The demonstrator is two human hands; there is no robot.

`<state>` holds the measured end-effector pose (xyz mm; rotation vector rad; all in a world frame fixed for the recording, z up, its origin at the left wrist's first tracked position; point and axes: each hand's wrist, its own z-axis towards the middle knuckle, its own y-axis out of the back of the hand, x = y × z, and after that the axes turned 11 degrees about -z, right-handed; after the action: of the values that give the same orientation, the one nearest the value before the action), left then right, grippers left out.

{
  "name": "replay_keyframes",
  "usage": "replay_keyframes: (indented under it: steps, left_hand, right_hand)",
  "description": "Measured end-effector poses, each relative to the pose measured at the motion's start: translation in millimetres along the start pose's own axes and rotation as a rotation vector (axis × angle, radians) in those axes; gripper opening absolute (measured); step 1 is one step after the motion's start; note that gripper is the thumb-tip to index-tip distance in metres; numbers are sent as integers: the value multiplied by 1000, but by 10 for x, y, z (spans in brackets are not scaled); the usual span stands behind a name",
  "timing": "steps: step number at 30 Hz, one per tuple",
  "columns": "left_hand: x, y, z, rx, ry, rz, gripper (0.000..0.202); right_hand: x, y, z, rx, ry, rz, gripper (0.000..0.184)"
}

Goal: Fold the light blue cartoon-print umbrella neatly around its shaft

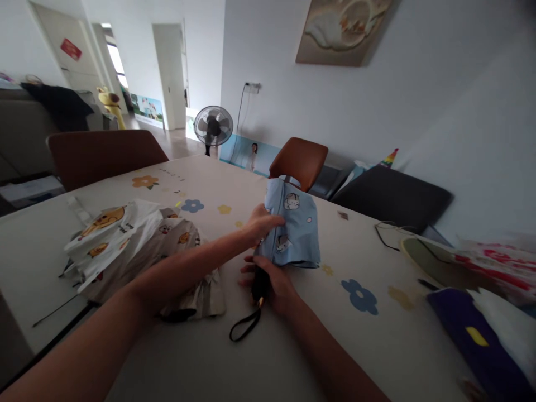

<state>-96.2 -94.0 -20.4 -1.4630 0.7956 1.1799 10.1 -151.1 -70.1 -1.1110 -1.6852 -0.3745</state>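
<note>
A folded blue umbrella (299, 229) with small cartoon animal prints is held over the middle of the table. My left hand (263, 223) is closed on its canopy, thumb lying across the blue cloth. Lower down, my right hand (276, 285) wraps the black umbrella handle (260, 283), and a black wrist strap (247, 326) hangs from its end. Left of my hands, partly behind my left forearm, lies a second umbrella (129, 234), white with brown cartoon prints, loosely folded and crumpled.
The white table (201, 357) has printed flowers. At its right lie a purple packet (469, 324), a plastic bag (498, 262) and a thin cord (387, 237). Brown chairs (299, 162) and a dark chair (393, 192) stand around it. A fan (213, 127) stands beyond.
</note>
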Motion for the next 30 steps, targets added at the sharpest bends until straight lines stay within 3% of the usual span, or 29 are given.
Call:
replay_keyframes:
  steps: [5,8,12,18,21,24,27,30]
  left_hand:
    - [-37,-22,-53,-1,67,-38,8]
    - [-30,-32,-58,-61,174,-44,12]
    - [-3,-28,-37,-34,261,-164,10]
    - [64,105,132,69,292,-144,36]
    - [37,214,245,-68,130,126,54]
    - [-46,276,295,-232,-234,485,58]
    - [-151,189,277,-80,-568,771,41]
    - [-242,-56,307,206,-679,1049,40]
  right_hand:
    - [-26,8,-19,69,119,117,29]
    - [-40,23,-21,127,78,120,28]
    - [-17,53,-24,114,30,85,15]
    - [-62,27,-5,136,-52,10,30]
    - [-95,-8,13,100,-76,-11,29]
    - [-84,-26,35,64,-71,-25,29]
    - [-55,-29,52,59,-91,6,28]
    - [-46,-24,53,68,-111,18,27]
